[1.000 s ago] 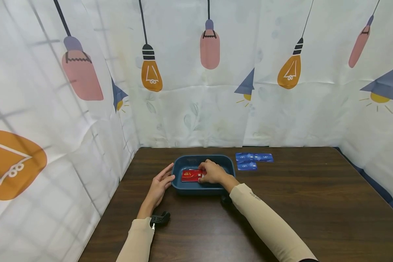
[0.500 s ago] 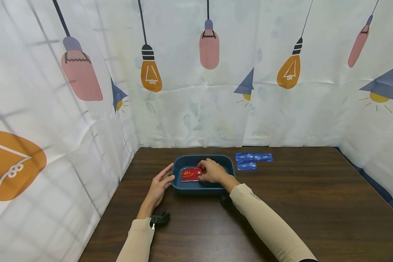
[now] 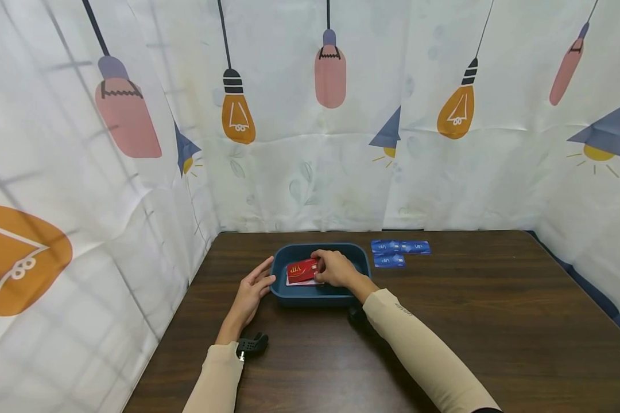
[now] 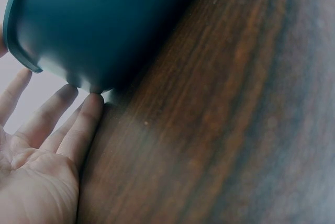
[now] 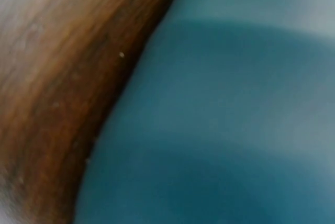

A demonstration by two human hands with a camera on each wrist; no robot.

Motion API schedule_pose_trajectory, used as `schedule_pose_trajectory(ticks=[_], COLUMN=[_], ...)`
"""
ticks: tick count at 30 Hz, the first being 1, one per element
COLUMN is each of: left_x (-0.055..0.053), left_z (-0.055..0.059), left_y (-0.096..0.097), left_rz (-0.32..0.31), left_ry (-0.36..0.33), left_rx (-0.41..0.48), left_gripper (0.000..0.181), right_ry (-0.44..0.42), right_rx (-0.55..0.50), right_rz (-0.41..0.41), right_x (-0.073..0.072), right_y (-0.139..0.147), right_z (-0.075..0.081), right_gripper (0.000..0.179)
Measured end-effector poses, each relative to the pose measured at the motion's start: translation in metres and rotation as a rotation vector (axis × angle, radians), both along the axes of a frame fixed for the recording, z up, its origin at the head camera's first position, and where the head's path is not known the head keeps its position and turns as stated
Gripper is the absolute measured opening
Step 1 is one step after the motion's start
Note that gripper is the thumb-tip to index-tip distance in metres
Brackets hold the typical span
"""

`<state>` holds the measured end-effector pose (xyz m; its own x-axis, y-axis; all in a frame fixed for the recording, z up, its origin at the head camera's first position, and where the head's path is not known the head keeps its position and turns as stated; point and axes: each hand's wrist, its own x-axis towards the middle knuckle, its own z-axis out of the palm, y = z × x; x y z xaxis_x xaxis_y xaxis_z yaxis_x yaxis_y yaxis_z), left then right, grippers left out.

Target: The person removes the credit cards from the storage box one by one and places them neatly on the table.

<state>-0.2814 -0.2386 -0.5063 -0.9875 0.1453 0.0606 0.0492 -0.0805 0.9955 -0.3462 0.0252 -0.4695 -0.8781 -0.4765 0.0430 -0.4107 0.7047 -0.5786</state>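
Inside the blue plastic tray (image 3: 310, 301), my right hand (image 3: 339, 269) pinches a red VIP card (image 3: 302, 271) by its right end. The card is tilted, and the pale edge of another card (image 3: 302, 283) shows beneath it. My left hand (image 3: 253, 293) has its fingers extended against the tray's left end. In the left wrist view its fingertips (image 4: 94, 101) touch the outside of the tray wall (image 4: 104, 30). Only the tray's outer side (image 5: 220, 103) and the table appear in the right wrist view; the right hand is out of sight there.
Blue VIP cards (image 3: 390, 260) lie on the brown wooden table (image 3: 475, 298) to the right of the tray, near the back edge. A white curtain (image 3: 289, 172) printed with lamps stands behind and at both sides.
The red card has risen and turned off the card beneath it, in my right fingers. Its lower edge now shows that pale card. My left hand stays at the tray.
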Motion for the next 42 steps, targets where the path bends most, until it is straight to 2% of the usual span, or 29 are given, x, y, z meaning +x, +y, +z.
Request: schedule_pose_trajectory(ticks=[28, 42], left_x=[-0.0004, -0.0008], left_z=[0.0012, 0.0006], left_y=[-0.0005, 0.0008], left_rz=[-0.016, 0.002], left_ry=[0.002, -0.013], left_rx=[-0.012, -0.001], left_gripper=[0.058, 0.058], right_ry=[-0.060, -0.068], right_rx=[-0.110, -0.131], right_rz=[-0.001, -0.018], right_x=[0.0009, 0.0020], right_y=[0.0005, -0.0003], right_z=[0.0047, 0.0054], right_gripper=[0.060, 0.062])
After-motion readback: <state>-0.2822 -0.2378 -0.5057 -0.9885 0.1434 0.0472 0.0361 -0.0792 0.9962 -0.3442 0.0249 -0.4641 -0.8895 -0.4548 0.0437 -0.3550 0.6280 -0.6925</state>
